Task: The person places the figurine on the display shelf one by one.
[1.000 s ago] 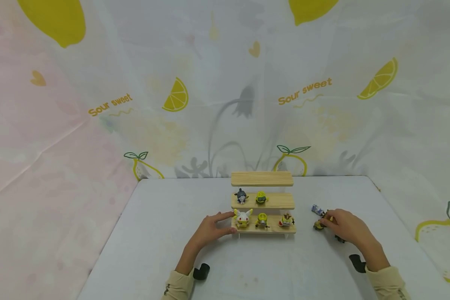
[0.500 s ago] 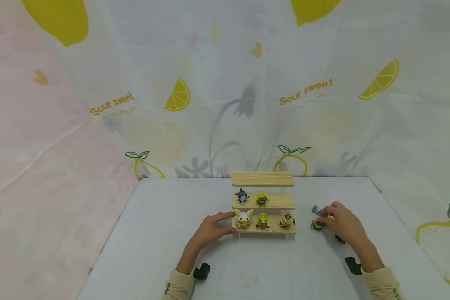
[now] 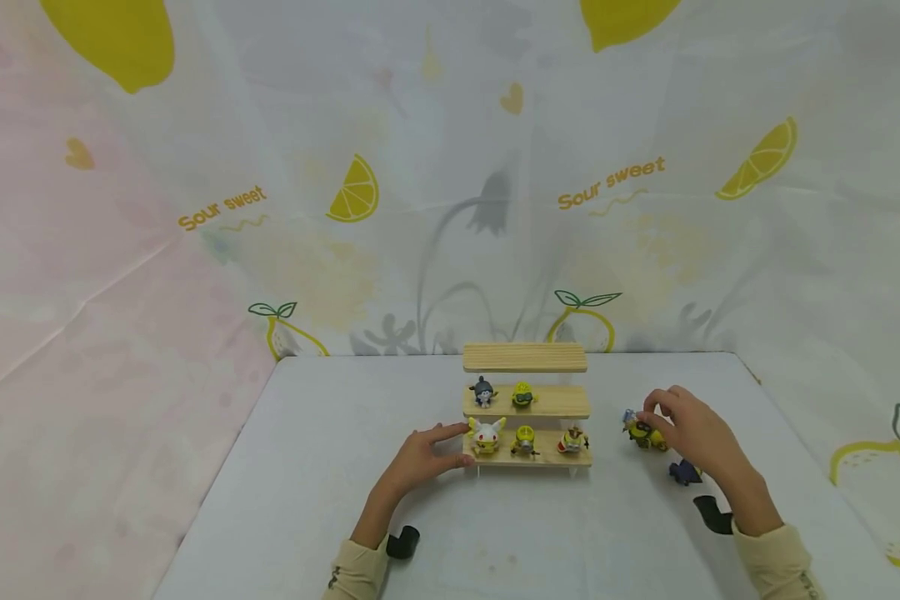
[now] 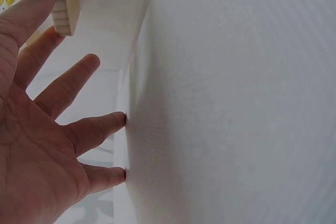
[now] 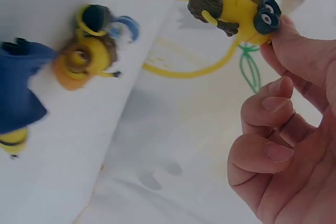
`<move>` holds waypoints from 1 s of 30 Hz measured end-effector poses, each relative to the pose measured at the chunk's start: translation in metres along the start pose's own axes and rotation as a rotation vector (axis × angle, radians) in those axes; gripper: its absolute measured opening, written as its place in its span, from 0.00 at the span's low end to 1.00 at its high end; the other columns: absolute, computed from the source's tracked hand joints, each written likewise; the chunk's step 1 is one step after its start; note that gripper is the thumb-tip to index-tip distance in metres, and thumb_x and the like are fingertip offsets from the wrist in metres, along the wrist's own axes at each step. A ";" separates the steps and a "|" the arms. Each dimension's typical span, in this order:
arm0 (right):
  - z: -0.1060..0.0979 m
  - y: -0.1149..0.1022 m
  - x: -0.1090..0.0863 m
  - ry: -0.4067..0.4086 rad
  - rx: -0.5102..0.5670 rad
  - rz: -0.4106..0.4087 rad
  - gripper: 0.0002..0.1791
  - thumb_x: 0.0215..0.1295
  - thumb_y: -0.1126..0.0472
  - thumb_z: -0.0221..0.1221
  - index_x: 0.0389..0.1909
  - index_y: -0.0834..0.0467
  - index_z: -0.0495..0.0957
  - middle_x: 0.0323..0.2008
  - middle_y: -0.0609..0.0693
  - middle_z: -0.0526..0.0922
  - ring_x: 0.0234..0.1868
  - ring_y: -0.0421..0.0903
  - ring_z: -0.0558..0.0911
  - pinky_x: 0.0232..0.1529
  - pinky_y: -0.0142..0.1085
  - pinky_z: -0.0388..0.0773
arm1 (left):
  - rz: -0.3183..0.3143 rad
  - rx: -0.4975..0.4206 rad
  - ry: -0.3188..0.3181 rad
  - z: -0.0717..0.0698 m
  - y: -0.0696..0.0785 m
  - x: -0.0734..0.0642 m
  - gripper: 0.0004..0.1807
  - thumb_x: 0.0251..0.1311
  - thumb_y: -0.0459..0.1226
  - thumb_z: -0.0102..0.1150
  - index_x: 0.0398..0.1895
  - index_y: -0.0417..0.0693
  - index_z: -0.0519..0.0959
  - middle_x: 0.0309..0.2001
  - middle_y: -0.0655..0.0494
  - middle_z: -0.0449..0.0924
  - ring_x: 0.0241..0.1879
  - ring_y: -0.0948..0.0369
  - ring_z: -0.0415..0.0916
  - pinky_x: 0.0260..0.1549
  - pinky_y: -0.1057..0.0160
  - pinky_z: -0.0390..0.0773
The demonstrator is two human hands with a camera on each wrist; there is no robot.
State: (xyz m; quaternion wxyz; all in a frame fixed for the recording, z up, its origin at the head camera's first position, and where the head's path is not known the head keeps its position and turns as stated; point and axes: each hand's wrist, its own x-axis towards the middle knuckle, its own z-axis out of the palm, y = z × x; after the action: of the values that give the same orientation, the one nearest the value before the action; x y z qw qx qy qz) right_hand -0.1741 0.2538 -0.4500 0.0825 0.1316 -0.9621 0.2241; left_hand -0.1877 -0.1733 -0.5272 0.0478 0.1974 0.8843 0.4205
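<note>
My right hand (image 3: 696,433) pinches a yellow Minion figurine (image 5: 236,11) between thumb and forefinger. The figurine has goggles and a brown skirt, lies sideways in the right wrist view and is held above the table. My left hand (image 3: 422,458) holds the left end of a three-step wooden display shelf (image 3: 525,357) with thumb and forefinger, its other fingers spread. On the lowest step are a white-eared figurine (image 3: 486,437), a Minion (image 3: 524,440) and a red-and-white figurine (image 3: 572,440). A grey-haired figurine (image 3: 483,392) and a goggled yellow figurine (image 3: 522,395) stand on the middle step.
On the white table (image 3: 330,417), below my right hand, lie a dark-blue figurine (image 3: 685,472) and an orange-and-yellow Minion (image 5: 84,61) beside a blue-and-white piece (image 5: 126,27). Behind the table hangs a lemon-print cloth (image 3: 450,167).
My right hand has picked the goggled Minion up from the group and raised it slightly, uncovering more of the dark-blue figurine. The left hand and shelf have stayed put.
</note>
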 end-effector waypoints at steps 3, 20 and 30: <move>-0.009 -0.004 0.004 0.026 0.001 -0.032 0.06 0.65 0.58 0.66 0.35 0.54 0.78 0.29 0.47 0.72 0.29 0.45 0.69 0.27 0.38 0.66 | 0.003 -0.001 0.003 0.001 0.000 0.000 0.31 0.54 0.57 0.69 0.61 0.60 0.80 0.63 0.47 0.75 0.67 0.38 0.62 0.61 0.25 0.47; -0.029 -0.040 0.031 0.159 0.047 -0.216 0.04 0.65 0.61 0.65 0.34 0.52 0.78 0.28 0.44 0.71 0.29 0.43 0.67 0.28 0.38 0.65 | 0.018 -0.022 -0.003 0.003 -0.005 0.001 0.30 0.55 0.56 0.69 0.62 0.61 0.79 0.62 0.51 0.76 0.67 0.38 0.63 0.61 0.26 0.49; -0.012 -0.061 0.053 0.093 0.116 -0.228 0.04 0.67 0.58 0.65 0.34 0.52 0.79 0.26 0.44 0.67 0.28 0.44 0.65 0.28 0.38 0.62 | 0.008 -0.012 0.001 0.002 -0.004 0.001 0.30 0.55 0.57 0.68 0.61 0.61 0.80 0.62 0.49 0.76 0.66 0.37 0.63 0.62 0.26 0.48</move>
State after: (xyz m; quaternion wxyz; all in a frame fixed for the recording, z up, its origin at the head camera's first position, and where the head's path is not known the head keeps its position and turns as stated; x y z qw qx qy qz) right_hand -0.2050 0.1950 -0.4026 0.1443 0.2340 -0.9215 0.2745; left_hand -0.1893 -0.1741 -0.5315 0.0468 0.2004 0.8810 0.4260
